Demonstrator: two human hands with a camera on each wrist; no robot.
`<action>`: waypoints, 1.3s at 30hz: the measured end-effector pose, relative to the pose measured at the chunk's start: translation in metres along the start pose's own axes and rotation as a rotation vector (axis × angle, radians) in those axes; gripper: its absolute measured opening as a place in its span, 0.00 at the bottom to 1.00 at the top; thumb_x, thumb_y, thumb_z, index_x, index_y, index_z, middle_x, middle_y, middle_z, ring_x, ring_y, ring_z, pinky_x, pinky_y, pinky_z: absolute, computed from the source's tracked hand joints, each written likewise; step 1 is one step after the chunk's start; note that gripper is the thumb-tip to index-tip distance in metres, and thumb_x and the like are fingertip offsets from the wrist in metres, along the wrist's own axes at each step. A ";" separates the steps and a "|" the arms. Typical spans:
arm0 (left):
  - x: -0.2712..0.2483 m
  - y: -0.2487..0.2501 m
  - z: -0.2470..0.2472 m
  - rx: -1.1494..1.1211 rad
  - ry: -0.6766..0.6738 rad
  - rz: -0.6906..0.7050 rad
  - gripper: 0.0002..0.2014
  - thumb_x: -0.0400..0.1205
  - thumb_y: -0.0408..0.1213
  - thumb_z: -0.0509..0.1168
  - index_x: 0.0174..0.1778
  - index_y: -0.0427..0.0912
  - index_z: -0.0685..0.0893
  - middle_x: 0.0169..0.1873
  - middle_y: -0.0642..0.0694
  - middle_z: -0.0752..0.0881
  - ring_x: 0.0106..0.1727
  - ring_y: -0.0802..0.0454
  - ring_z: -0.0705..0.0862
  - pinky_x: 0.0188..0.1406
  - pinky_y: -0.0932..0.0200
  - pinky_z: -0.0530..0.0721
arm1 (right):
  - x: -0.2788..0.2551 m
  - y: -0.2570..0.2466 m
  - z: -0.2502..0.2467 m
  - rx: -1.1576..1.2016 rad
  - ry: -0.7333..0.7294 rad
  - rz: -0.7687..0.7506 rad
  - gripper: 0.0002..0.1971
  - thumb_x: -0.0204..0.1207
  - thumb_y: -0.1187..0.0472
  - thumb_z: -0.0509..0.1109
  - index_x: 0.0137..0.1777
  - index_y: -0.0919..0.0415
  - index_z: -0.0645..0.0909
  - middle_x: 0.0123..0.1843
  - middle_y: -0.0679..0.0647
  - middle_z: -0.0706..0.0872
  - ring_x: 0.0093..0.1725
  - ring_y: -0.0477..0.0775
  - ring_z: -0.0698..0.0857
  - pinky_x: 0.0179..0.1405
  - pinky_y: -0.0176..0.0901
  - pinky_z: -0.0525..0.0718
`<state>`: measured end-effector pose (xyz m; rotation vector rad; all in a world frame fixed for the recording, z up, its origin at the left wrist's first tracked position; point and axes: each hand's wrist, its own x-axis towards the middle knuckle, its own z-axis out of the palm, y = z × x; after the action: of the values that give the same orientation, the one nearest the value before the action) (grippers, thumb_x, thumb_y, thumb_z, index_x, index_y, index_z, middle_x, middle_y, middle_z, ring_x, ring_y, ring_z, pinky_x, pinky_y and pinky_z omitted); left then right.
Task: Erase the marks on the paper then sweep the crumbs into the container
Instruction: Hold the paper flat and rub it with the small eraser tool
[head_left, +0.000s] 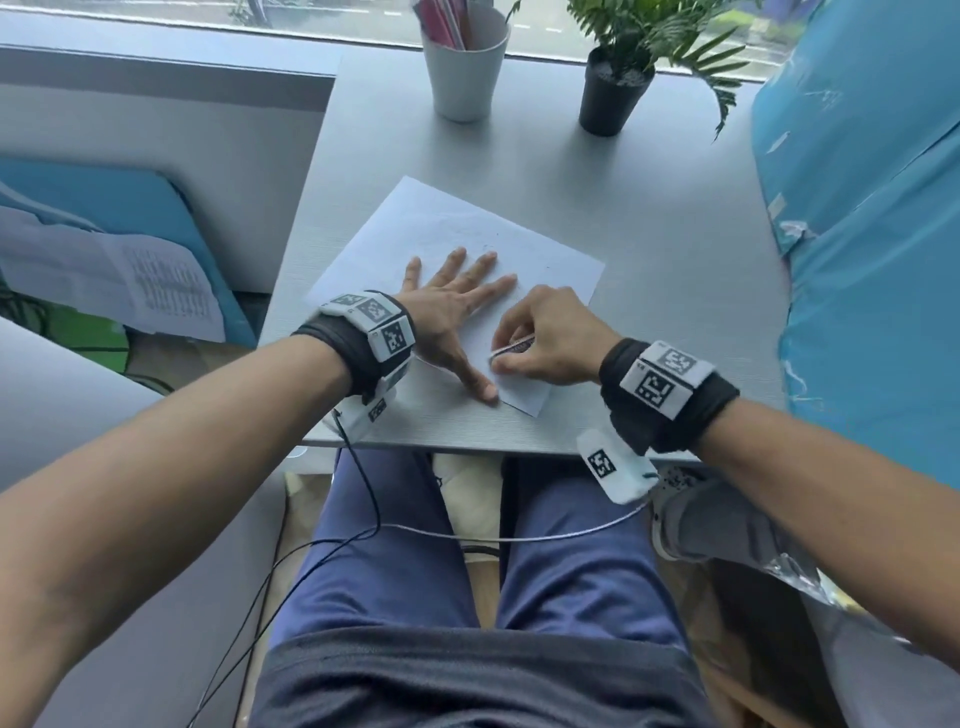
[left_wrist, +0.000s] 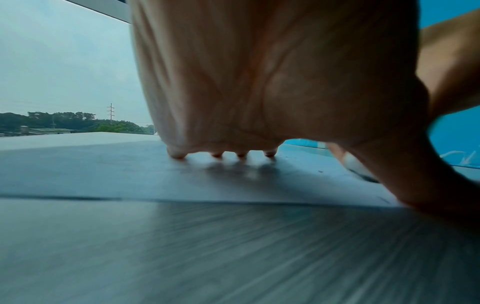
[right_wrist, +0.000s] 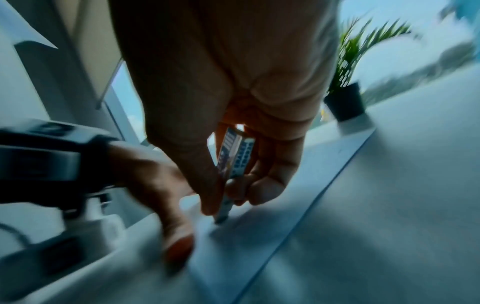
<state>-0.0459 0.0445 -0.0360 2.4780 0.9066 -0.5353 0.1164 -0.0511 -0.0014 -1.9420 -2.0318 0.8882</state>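
A white sheet of paper (head_left: 447, 234) lies at an angle on the grey table (head_left: 649, 260). My left hand (head_left: 452, 296) lies flat on the paper with its fingers spread, the thumb at the near corner; the fingertips (left_wrist: 178, 154) press down on the paper (left_wrist: 155, 176). My right hand (head_left: 540, 338) pinches an eraser (head_left: 511, 347) in a printed sleeve and holds its tip on the paper near the front corner. In the right wrist view the eraser (right_wrist: 232, 164) stands on its end on the paper (right_wrist: 259, 236), right beside my left thumb (right_wrist: 179, 244). A few dark specks (head_left: 488, 248) lie past my left fingers.
A white cup (head_left: 465, 67) holding pink items stands at the back of the table. A black pot with a green plant (head_left: 613, 93) is to its right. A blue covered surface (head_left: 872, 260) borders the table's right side. Printed papers (head_left: 130, 280) lie off to the left.
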 end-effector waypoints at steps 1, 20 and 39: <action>0.000 0.000 0.000 -0.001 0.001 0.000 0.76 0.46 0.84 0.70 0.84 0.66 0.32 0.83 0.58 0.26 0.82 0.49 0.21 0.76 0.24 0.27 | 0.001 0.001 -0.002 0.007 -0.008 0.006 0.05 0.66 0.57 0.81 0.41 0.55 0.93 0.38 0.49 0.92 0.41 0.44 0.89 0.44 0.33 0.86; -0.003 0.002 -0.003 0.015 -0.013 0.000 0.77 0.48 0.82 0.72 0.85 0.62 0.31 0.83 0.57 0.25 0.82 0.48 0.22 0.76 0.23 0.28 | 0.023 0.015 -0.025 0.017 0.098 0.105 0.09 0.66 0.54 0.82 0.44 0.55 0.93 0.36 0.49 0.90 0.39 0.43 0.87 0.37 0.26 0.78; -0.005 0.006 -0.007 0.015 -0.046 -0.009 0.77 0.50 0.82 0.72 0.85 0.60 0.30 0.83 0.56 0.24 0.82 0.47 0.21 0.76 0.23 0.28 | 0.028 0.016 -0.029 0.044 0.161 0.151 0.08 0.64 0.55 0.82 0.43 0.55 0.93 0.37 0.50 0.91 0.38 0.43 0.88 0.32 0.23 0.77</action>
<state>-0.0442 0.0415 -0.0258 2.4659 0.8999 -0.6017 0.1417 -0.0168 0.0054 -2.0917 -1.7821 0.7718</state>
